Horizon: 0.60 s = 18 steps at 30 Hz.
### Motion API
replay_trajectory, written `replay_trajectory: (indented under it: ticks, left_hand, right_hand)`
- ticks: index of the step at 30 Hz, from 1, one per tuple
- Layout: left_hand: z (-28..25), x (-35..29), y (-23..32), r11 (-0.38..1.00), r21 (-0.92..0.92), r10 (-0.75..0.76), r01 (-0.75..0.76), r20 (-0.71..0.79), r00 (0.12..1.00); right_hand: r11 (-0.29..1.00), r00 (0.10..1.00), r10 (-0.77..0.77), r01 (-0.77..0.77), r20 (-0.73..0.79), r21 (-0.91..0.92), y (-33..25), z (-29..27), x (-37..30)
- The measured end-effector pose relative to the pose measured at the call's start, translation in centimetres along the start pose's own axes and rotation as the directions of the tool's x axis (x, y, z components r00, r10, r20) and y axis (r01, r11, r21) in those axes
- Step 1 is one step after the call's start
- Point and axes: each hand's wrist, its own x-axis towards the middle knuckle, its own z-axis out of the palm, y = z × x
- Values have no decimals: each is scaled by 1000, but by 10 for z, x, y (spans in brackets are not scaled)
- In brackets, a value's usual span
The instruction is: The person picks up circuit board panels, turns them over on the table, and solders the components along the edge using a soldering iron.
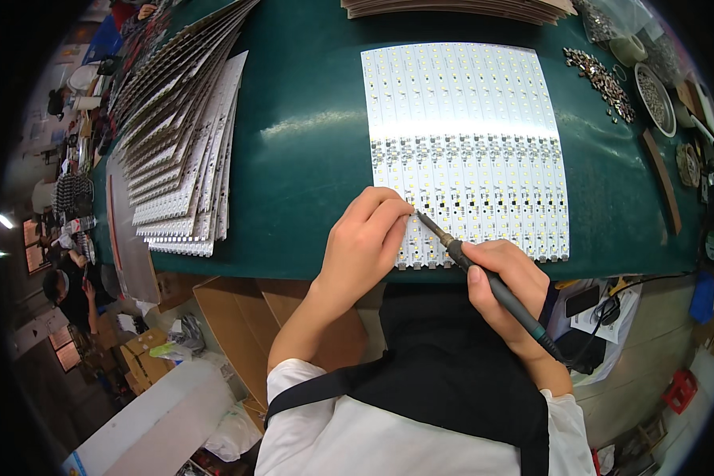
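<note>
A white LED circuit board panel [468, 166], split into long strips with small parts, lies flat on the green table. My right hand [506, 285] is wrapped round a soldering iron [496, 287], its tip touching or just above the panel's left part, near the front. Close by the tip, my left hand [365, 238] is closed in a pinch at the panel's left edge. Whatever its fingertips hold, if anything, is too small to make out.
A fanned stack of similar panels [186, 174] stands at the left. Small metal parts [603, 86] are heaped at the far right beside a round dish [654, 99]. A brown strip [660, 181] lies at the right. Cardboard boxes [242, 325] sit below the table edge.
</note>
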Motion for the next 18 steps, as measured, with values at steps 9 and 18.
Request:
replay_trajectory:
  ticks: [9,18]
  left_hand:
    - [-7,5,20,954,-112,-277,277,21,961]
    - [10,9,8,998,-64,8,-6,29,1000]
  right_hand:
    - [999,998,15,-17,-62,-35,-1,-17,-6]
    - [1000,999,8,-9,-53,-24,3,-9,-6]
